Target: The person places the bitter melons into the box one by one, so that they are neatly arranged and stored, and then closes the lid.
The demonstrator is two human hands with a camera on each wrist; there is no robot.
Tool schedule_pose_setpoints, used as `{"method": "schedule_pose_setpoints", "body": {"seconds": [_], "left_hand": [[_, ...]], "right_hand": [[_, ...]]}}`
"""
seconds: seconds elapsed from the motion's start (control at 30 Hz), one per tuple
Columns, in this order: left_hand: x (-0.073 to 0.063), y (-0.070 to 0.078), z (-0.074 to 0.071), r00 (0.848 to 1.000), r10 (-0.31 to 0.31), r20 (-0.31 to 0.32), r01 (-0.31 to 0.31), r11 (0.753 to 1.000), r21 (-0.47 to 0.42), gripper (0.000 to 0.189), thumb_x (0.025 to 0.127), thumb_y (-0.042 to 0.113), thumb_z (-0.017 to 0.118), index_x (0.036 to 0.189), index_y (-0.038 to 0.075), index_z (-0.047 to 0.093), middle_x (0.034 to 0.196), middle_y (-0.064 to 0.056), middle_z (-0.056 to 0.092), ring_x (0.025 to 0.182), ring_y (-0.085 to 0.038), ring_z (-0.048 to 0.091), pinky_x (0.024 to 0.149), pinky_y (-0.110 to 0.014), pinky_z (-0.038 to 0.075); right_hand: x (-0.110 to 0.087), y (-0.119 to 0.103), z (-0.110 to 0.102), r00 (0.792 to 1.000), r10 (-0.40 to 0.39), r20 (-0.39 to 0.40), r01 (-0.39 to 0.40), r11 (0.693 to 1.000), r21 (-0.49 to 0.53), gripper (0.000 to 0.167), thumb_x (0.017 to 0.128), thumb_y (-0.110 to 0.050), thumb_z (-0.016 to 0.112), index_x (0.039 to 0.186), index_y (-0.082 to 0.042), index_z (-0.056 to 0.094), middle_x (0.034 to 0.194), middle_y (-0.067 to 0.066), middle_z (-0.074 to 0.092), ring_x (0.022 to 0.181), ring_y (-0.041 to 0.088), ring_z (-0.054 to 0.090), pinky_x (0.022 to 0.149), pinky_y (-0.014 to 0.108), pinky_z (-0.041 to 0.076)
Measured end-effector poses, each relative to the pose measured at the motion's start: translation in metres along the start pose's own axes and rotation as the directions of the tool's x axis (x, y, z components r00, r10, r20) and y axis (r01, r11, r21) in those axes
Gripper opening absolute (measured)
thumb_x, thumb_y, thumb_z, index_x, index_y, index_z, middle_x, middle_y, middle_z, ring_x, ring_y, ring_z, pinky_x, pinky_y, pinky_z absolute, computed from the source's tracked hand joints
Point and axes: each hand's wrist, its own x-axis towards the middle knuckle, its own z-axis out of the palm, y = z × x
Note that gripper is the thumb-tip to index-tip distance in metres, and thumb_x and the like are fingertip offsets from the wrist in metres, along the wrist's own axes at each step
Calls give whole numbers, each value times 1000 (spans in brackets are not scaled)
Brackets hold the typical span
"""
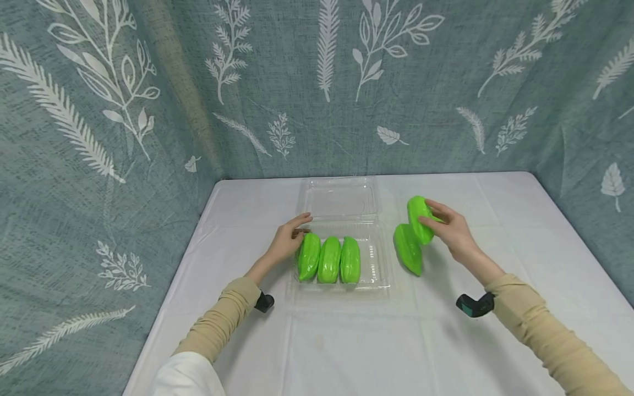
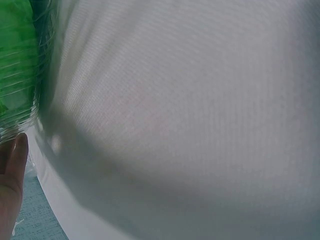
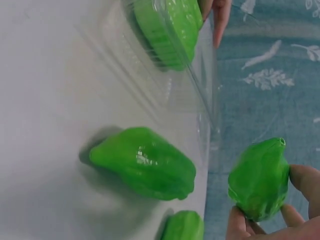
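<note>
My right hand (image 1: 453,231) holds a glossy green, ridged fruit (image 1: 419,214) between thumb and fingers, raised above the table. In the right wrist view this held fruit (image 3: 260,180) looks plump and tapers to a stem end. Below it a similar green fruit (image 1: 408,250) lies on the cloth. Another green fruit (image 3: 185,227) is partly cut off in the right wrist view. My left hand (image 1: 286,239) grips the back left edge of a clear plastic container (image 1: 373,258), beside the leftmost of three green fruits (image 1: 329,261) standing in a row inside; its fingertips are partly hidden.
The container's clear lid (image 1: 339,198) lies folded back behind it. A white cloth covers the table (image 1: 346,341). Grey-green curtains with white leaf patterns (image 1: 307,137) hang behind and on both sides. Inside the container, room shows right of the row.
</note>
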Motion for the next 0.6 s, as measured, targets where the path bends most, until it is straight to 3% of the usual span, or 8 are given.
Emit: {"method": "schedule_pose_setpoints", "body": {"seconds": [0.13, 0.33, 0.6], "left_hand": [[0, 0, 0, 1000, -3, 1, 3, 1000, -2, 44, 89, -15, 43, 132, -7, 50, 146, -21, 41, 108, -36, 64, 84, -37, 57], [1, -2, 0, 1000, -12, -1, 12, 1000, 1, 45, 89, -14, 43, 133, -6, 50, 146, -20, 41, 107, -35, 64, 75, -25, 53], [0, -1, 1, 999, -33, 4, 32, 999, 13, 45, 90, -13, 43, 133, -4, 51, 147, -18, 41, 109, -33, 64, 84, -35, 57]], "right_hand": [[0, -1, 5, 1000, -6, 12, 6, 1000, 5, 64, 95, -25, 56, 149, -7, 28, 151, 27, 28, 137, 43, 34, 112, 53, 35], [-3, -5, 12, 999, -13, 39, 11, 999, 37, 63, 95, -22, 56, 149, -6, 28, 151, 27, 27, 138, 42, 32, 111, 51, 36], [-9, -10, 26, 997, 2, 76, -8, 997, 81, 62, 94, -18, 58, 148, -4, 30, 150, 28, 29, 136, 42, 34, 111, 51, 36]]}}
